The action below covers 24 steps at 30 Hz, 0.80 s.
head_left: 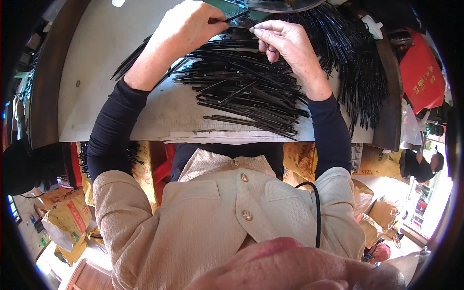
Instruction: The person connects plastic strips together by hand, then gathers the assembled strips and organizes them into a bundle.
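At the far side of the table, my left hand (186,30) is closed on a thin black strip (238,16). The strip pokes out past the fingertips toward the upper right. Across from it, my right hand (287,42) pinches thumb and forefinger together; whatever is between them is too small to make out. A small gap separates the two hands. Below them lies a loose pile of similar black strips (241,87), some showing a small hole or dot near one end. Part of a dark rounded machine piece (282,6) shows just beyond the hands.
A large heap of black strips (357,72) covers the right side of the pale tabletop (96,63). Raised dark edges (46,72) bound it left and right. A red bag (423,72) hangs at the right. Yellow packages (70,217) stand below the table.
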Each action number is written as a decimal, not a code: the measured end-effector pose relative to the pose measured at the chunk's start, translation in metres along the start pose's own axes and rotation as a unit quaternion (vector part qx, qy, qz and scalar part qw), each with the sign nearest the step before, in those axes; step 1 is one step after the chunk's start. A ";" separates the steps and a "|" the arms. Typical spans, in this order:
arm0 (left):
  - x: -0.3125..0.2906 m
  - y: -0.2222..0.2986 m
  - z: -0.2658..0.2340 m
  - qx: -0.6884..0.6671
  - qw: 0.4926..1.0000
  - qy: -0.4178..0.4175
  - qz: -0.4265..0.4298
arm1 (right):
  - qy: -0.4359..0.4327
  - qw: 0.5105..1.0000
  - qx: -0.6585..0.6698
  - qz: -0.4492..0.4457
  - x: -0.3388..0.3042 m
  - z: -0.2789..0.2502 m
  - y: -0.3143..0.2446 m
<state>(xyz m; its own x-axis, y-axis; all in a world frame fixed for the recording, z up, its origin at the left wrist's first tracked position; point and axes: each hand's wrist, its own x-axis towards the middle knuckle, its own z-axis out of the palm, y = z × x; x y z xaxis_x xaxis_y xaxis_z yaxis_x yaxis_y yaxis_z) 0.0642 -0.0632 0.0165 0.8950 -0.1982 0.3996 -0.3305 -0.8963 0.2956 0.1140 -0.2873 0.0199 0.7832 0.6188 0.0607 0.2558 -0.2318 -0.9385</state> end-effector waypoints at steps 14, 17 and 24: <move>0.002 -0.002 0.003 -0.053 0.998 -0.013 -0.041 | 0.002 1.000 0.024 0.011 0.005 -0.002 0.003; 0.004 -0.004 0.002 -0.072 0.996 -0.023 -0.046 | -0.002 1.000 0.024 -0.004 0.005 -0.003 0.002; 0.006 0.006 -0.009 -0.166 0.973 -0.105 -0.119 | 0.006 0.993 0.115 0.023 0.006 -0.002 0.004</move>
<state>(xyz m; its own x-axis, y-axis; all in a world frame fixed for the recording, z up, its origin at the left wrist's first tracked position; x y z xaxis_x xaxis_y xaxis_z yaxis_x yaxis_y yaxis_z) 0.0646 -0.0659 0.0286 0.9880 -0.1096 0.1093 -0.1542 -0.7556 0.6366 0.1207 -0.2858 0.0174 0.7978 0.6026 0.0190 0.0850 -0.0812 -0.9931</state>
